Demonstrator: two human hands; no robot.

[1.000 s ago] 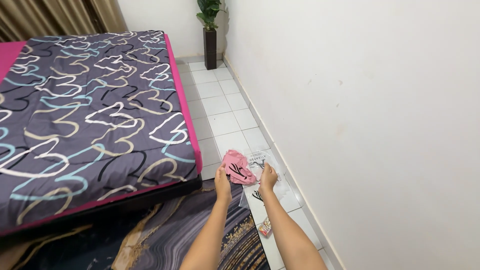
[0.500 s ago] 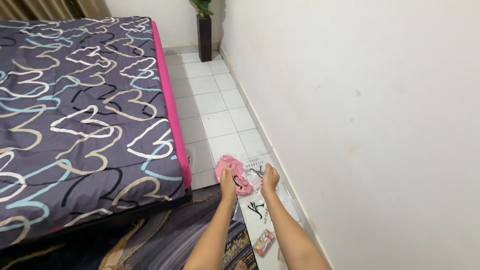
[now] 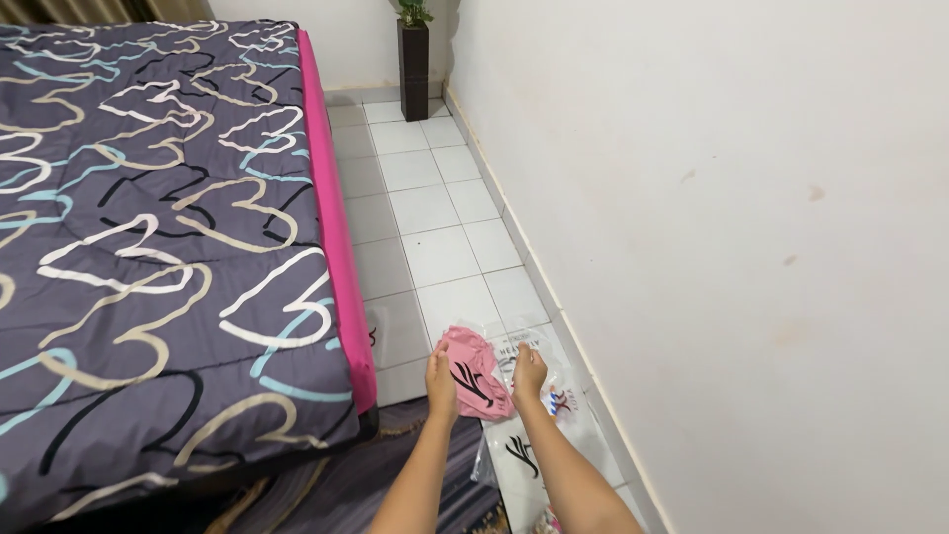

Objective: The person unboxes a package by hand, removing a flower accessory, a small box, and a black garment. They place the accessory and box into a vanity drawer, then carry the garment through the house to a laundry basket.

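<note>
Pink cloth (image 3: pixel 473 371) with a black mark sits low on the white floor tiles (image 3: pixel 435 247), on clear plastic bags (image 3: pixel 539 396) by the wall (image 3: pixel 712 198). Our left hand (image 3: pixel 441 381) pinches its left edge. Our right hand (image 3: pixel 527 371) touches its right side, maybe gripping; we cannot tell. We have leaned closer than a moment ago. Beside us is the bed (image 3: pixel 148 227) with its heart-patterned blanket.

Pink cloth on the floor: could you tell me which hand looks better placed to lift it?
Left, probably: the left hand rests on the pink cloth, while the right hand is at the clear bag beside it.
</note>
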